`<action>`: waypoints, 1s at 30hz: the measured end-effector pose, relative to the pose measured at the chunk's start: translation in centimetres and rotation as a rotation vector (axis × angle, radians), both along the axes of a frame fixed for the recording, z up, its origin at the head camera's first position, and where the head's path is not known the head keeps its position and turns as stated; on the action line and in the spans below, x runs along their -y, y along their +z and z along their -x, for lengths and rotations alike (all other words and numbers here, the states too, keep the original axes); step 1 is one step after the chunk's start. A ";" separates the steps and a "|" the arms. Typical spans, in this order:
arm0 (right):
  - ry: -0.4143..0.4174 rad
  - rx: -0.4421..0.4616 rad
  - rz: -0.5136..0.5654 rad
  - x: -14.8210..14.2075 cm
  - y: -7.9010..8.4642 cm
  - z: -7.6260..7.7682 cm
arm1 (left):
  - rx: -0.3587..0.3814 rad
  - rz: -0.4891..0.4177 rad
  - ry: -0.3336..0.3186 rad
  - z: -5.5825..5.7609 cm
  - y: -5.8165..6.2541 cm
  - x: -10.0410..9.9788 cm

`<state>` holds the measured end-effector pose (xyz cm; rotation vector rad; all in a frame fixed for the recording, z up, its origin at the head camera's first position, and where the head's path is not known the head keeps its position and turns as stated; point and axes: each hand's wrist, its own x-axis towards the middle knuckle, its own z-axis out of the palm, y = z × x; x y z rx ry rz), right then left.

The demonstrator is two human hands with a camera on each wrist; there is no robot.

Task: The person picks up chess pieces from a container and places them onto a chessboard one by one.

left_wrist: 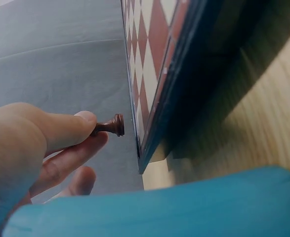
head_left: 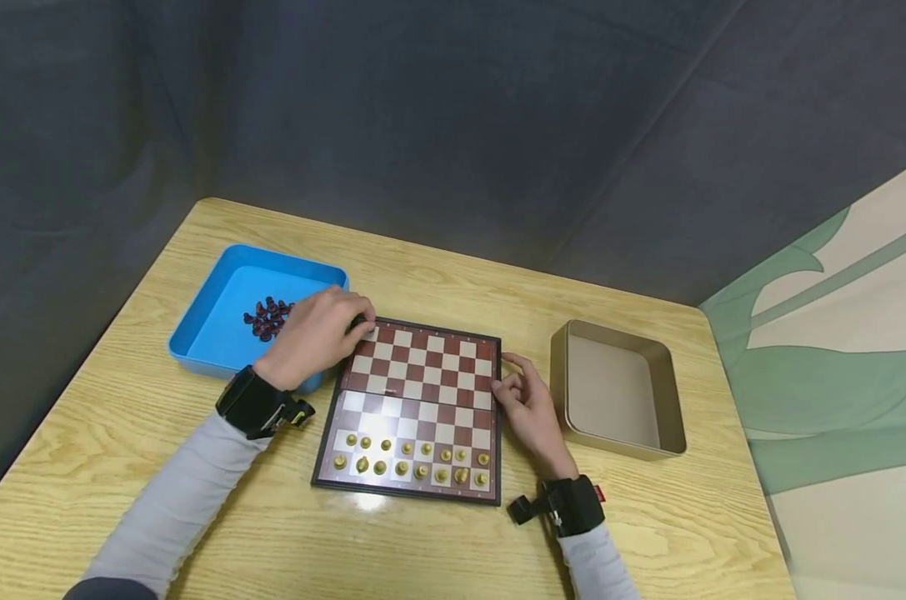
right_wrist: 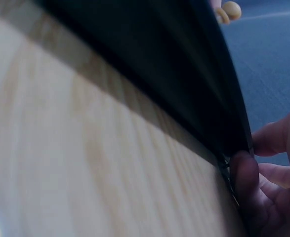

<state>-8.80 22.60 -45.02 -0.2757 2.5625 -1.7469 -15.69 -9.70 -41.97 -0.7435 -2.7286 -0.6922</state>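
Observation:
My left hand point(head_left: 317, 329) reaches over the far left corner of the folding chessboard point(head_left: 435, 358). Thumb and fingertips pinch a small dark brown chess piece point(left_wrist: 113, 125), its round base facing the board and its top hidden in the fingers. At the board's right edge, my right hand point(head_left: 531, 412) grips the rim between thumb and finger, as the right wrist view shows. Two rows of gold chess pieces point(head_left: 401, 468) stand along the board's near side. The dark and light squares of its far half are bare around the left fingertips.
A blue tray point(head_left: 201, 312) stands left of the board, with a cluster of dark chess pieces point(head_left: 265, 321) inside, partly behind the left hand. On the right is a tan metal box point(head_left: 613, 392), close beside the right hand. A dark curtain point(head_left: 422, 142) hangs behind the wooden table point(head_left: 250, 537).

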 end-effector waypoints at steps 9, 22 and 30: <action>-0.001 -0.005 0.002 0.0 -0.1 0.0 | -0.015 0.034 -0.014 0.0 -0.5 -0.1; 0.004 -0.021 -0.008 -0.1 -0.1 0.1 | -0.011 0.041 -0.005 0.0 -0.6 -0.1; 0.009 -0.023 -0.006 -0.1 -0.1 0.0 | -0.032 0.056 -0.009 -0.1 -0.5 -0.1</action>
